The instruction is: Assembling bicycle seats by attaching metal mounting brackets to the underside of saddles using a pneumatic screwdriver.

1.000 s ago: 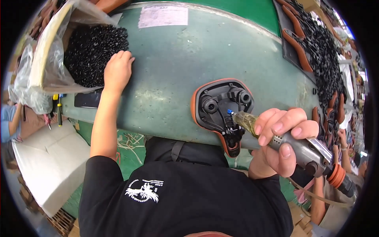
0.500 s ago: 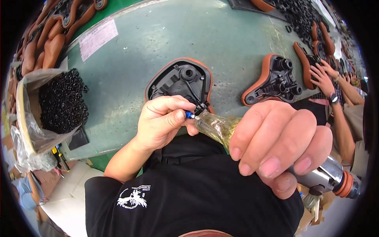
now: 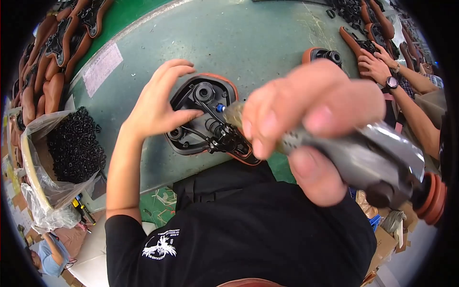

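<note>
A bicycle saddle (image 3: 184,146) lies upside down on the green table, its black underside with springs and an orange-brown rim showing. My left hand (image 3: 155,103) is at the saddle's left edge, fingers and thumb apart, the thumb reaching over the underside. My right hand (image 3: 311,110), blurred, is wrapped round a grey metal pneumatic screwdriver (image 3: 358,158) with clear yellowish wrapping near its front. Its blue-collared bit (image 3: 220,108) points at the saddle's underside. Whether the tip touches it, I cannot tell.
At left stands a plastic-lined box (image 3: 36,165) of small black parts (image 3: 76,146). Stacked saddles (image 3: 57,52) lie at far left. Another upturned saddle (image 3: 311,55) is beyond my right hand. A co-worker's hands (image 3: 375,67) work on a saddle at right. A paper sheet (image 3: 103,69) lies on the table.
My left hand has let go of the blue-collared bit, opened and moved left to the saddle's edge. The screwdriver has moved left and forward over the saddle, which now shows more fully.
</note>
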Demonstrator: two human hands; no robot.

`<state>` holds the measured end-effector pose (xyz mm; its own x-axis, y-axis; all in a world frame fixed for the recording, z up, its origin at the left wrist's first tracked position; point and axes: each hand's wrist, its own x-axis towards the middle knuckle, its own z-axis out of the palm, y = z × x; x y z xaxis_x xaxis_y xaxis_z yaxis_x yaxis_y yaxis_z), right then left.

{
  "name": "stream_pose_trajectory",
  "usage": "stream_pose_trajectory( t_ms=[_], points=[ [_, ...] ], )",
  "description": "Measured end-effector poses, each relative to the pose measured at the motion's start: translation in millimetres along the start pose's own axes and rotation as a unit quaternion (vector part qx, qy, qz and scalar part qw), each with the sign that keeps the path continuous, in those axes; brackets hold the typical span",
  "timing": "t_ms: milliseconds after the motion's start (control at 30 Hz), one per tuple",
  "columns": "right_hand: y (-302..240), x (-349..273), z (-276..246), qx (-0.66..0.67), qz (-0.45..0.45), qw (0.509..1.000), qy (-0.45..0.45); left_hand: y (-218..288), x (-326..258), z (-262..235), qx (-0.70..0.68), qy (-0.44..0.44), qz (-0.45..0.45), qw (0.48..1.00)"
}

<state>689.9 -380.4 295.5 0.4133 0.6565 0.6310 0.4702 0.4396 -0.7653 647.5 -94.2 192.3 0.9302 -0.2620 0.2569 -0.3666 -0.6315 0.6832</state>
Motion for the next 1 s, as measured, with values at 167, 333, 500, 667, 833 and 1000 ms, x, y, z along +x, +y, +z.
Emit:
stream_pose_trajectory(
  t_ms=[167, 333, 500, 667, 833, 1000],
  points=[
    [31, 14, 18, 0.034, -0.010, 0.997, 0.074, -32, 22, 16, -0.131, -0.092, 0.031, 0.987],
    [45, 22, 28, 0.002, 0.041, 0.997, 0.068, -42, 12, 30, -0.204, -0.065, 0.043, 0.976],
    [70, 22, 44, -0.056, 0.081, 0.995, 0.027, -42, 8, 38, -0.261, -0.026, 0.011, 0.965],
    [88, 31, 44, -0.037, 0.126, 0.991, 0.009, -51, 3, 42, -0.258, 0.006, 0.029, 0.966],
    [90, 30, 46, -0.090, 0.112, 0.990, -0.012, -49, 9, 42, -0.242, -0.005, 0.027, 0.970],
    [95, 32, 44, -0.075, 0.036, 0.996, 0.015, -41, 6, 46, -0.177, 0.042, 0.040, 0.982]
  ],
)
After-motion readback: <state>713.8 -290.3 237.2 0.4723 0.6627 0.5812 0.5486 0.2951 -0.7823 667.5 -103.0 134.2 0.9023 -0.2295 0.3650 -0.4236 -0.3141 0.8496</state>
